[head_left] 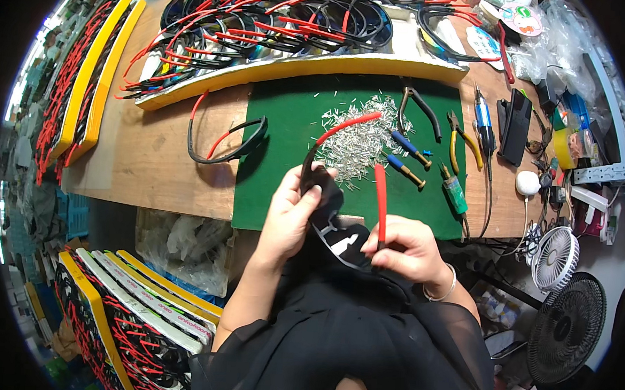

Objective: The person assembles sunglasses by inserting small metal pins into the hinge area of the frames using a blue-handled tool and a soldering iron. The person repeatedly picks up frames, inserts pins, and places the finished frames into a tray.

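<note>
Sunglasses: the red-and-black pair [346, 247] is hanging between both hands at the desk's [147, 149] near edge, red temple tips pointing far.
Left hand [289, 211]: is clamping the frame's left end.
Right hand [409, 251]: is pinching the right temple.
Risk: uneven pulling could be straining a hinge; a swinging temple tip could be scattering the silver pins [345, 158].
Surface: a green mat [271, 193] is carrying pins and yellow-handled cutters [453, 149].
Room: a white fan [556, 258] is standing right, yellow-edged trays [88, 67] left.

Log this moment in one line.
Left hand: grips glasses | Right hand: grips red temple | Green mat: pile of small pieces
</note>
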`<state>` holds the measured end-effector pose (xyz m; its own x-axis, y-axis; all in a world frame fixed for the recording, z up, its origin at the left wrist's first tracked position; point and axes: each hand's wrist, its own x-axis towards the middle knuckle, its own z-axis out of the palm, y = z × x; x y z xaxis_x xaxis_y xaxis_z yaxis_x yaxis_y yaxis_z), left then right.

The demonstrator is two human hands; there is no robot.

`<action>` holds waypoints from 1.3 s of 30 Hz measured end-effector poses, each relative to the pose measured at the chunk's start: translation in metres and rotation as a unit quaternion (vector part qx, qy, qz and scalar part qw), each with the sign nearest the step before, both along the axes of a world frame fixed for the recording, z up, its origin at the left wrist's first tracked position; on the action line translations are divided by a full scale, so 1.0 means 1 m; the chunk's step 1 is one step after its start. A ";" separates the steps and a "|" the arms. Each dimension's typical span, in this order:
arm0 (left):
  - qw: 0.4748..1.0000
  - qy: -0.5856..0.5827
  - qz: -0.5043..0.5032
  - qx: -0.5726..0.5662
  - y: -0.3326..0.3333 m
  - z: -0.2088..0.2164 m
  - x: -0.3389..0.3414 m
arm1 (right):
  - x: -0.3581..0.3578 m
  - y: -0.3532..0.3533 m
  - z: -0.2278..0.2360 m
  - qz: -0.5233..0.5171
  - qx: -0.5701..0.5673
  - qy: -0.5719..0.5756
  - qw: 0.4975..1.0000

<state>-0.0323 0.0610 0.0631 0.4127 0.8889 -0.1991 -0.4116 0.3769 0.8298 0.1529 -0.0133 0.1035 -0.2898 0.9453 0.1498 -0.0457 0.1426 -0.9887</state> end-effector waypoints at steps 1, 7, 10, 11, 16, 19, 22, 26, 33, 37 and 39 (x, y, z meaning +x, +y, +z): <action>1.000 -0.004 -0.012 -0.026 -0.003 -0.003 0.005 | 0.000 0.001 0.005 0.016 0.046 -0.033 0.998; 0.991 -0.060 -0.037 -0.110 -0.013 -0.011 0.033 | 0.002 -0.015 0.030 0.138 0.205 -0.071 0.966; 0.986 -0.031 -0.078 -0.141 -0.023 -0.009 0.036 | 0.016 -0.005 0.028 0.163 0.176 -0.064 0.969; 0.980 -0.026 -0.105 -0.167 -0.026 -0.009 0.035 | 0.030 0.001 0.024 0.112 0.178 -0.056 0.976; 0.952 -0.024 -0.223 -0.209 -0.036 -0.003 0.044 | 0.025 0.032 -0.009 -0.147 0.128 -0.329 0.924; 0.964 -0.019 -0.190 -0.184 -0.036 -0.012 0.046 | 0.015 0.032 -0.012 -0.102 0.176 -0.296 0.933; 0.962 0.044 -0.223 -0.154 -0.032 -0.013 0.050 | 0.014 0.028 -0.013 -0.133 0.155 -0.293 0.934; 0.924 -0.030 -0.297 -0.240 -0.031 -0.006 0.050 | 0.031 0.038 -0.008 -0.139 -0.056 -0.250 0.957; 0.845 -0.134 -0.350 -0.382 -0.033 -0.021 0.041 | 0.053 0.032 -0.024 -0.201 -0.041 -0.315 0.927; 0.843 -0.086 -0.364 -0.387 -0.052 -0.037 0.036 | 0.072 0.036 -0.042 -0.244 0.095 -0.489 0.832; 0.839 -0.064 -0.320 -0.434 -0.059 -0.043 0.038 | 0.069 0.042 -0.045 -0.240 0.126 -0.513 0.814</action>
<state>0.0053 0.0023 0.0200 0.8183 0.0191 -0.5745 0.0408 0.9950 0.0911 0.2222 0.0289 0.0583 0.0092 0.9634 0.2680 0.9070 0.1048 -0.4078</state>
